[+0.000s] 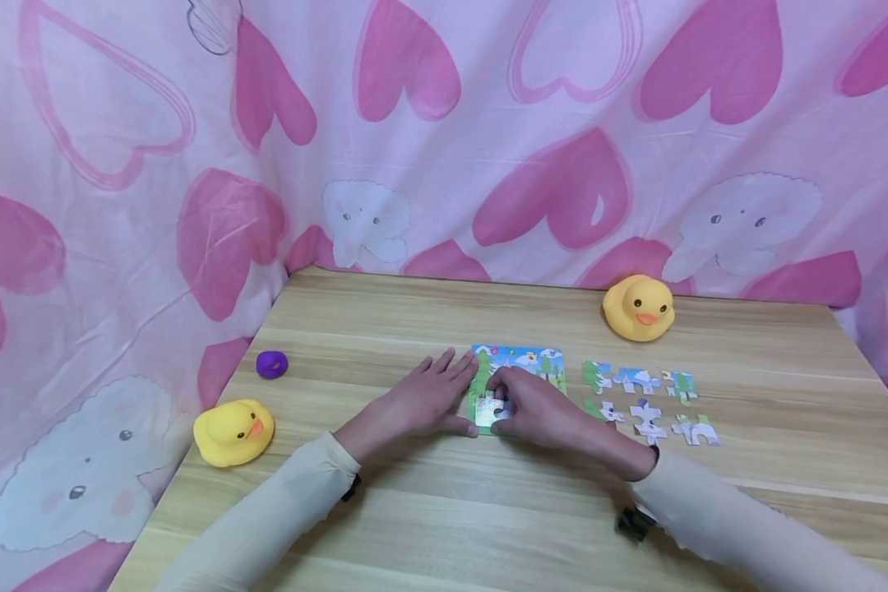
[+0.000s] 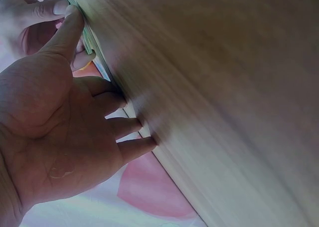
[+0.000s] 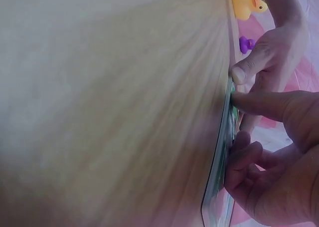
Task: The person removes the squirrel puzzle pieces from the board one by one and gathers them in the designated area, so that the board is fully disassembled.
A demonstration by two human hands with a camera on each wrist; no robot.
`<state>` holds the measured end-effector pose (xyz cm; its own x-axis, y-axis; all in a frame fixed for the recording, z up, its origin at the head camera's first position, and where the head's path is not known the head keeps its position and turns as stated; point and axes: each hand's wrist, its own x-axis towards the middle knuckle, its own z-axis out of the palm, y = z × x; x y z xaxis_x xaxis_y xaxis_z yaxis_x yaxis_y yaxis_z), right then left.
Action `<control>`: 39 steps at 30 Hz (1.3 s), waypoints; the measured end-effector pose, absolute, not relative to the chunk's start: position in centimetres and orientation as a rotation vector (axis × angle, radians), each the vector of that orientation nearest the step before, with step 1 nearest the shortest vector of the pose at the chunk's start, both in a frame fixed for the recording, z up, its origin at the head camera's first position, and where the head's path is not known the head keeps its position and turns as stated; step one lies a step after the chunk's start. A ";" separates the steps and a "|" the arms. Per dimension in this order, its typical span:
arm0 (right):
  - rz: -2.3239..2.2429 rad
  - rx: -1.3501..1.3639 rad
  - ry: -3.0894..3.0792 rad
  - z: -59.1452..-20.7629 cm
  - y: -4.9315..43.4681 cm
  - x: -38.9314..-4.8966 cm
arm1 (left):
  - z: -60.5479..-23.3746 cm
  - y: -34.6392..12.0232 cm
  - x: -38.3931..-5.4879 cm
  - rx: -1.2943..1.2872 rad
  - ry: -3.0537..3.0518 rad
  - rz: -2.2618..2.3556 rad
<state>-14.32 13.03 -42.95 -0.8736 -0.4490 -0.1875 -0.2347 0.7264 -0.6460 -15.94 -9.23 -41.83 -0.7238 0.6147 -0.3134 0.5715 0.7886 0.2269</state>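
Note:
A jigsaw puzzle board (image 1: pixel 521 360) with a picture of trees and blue sky lies flat on the table, partly covered by my right hand. My left hand (image 1: pixel 431 396) rests at its left edge, fingers spread and thumb by the lower left corner. Over the board's lower left part, my right hand (image 1: pixel 542 409) pinches a pale puzzle piece (image 1: pixel 487 409) between thumb and curled fingers. The right wrist view has the right thumb (image 3: pixel 264 103) at the board's near edge, and the fingers bent down onto its face. Several loose puzzle pieces (image 1: pixel 638 380) lie in two rows right of the board.
One yellow toy duck (image 1: pixel 640 311) sits at the back right of the wooden table (image 1: pixel 414 526), another duck (image 1: pixel 233 434) at its left edge. Behind that one is a small purple object (image 1: pixel 271 364). A pink heart-patterned curtain (image 1: pixel 444 164) hangs behind the table.

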 end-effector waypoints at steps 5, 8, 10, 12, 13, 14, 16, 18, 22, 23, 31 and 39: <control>-0.852 -0.544 2.594 -42.7 12.8 -14.6 | -41.9 -9.3 -16.0 0.899 2.609 0.154; -0.820 -0.547 2.597 -42.6 12.8 -14.7 | -42.0 -9.3 -16.1 0.901 2.608 0.152; -0.802 -0.554 2.609 -42.5 12.8 -14.7 | -42.0 -9.3 -16.0 0.899 2.605 0.150; -0.793 -0.556 2.631 -42.4 13.0 -14.6 | -42.0 -9.2 -16.1 0.899 2.603 0.146; -0.801 -0.554 2.641 -42.4 13.2 -14.5 | -42.0 -9.2 -16.1 0.898 2.601 0.142; -0.814 -0.561 2.650 -42.3 13.5 -14.3 | -42.0 -9.2 -16.1 0.898 2.598 0.139; -0.853 -0.570 2.655 -42.1 14.2 -13.9 | -42.0 -9.1 -16.1 0.894 2.593 0.136; -0.901 -0.587 2.650 -41.8 15.3 -13.3 | -42.0 -9.1 -16.1 0.891 2.589 0.142; -0.956 -0.584 2.651 -41.1 18.5 -11.9 | -42.0 -9.2 -16.1 0.880 2.586 0.156; -0.960 -0.580 2.666 -41.0 19.4 -11.5 | -42.0 -9.2 -16.1 0.876 2.586 0.159; -0.914 -0.564 2.767 -41.1 24.9 -8.8 | -41.8 -9.4 -16.0 0.854 2.596 0.166; -0.894 -0.609 2.782 -42.5 27.5 -6.8 | -42.0 -9.2 -16.0 0.868 2.584 0.167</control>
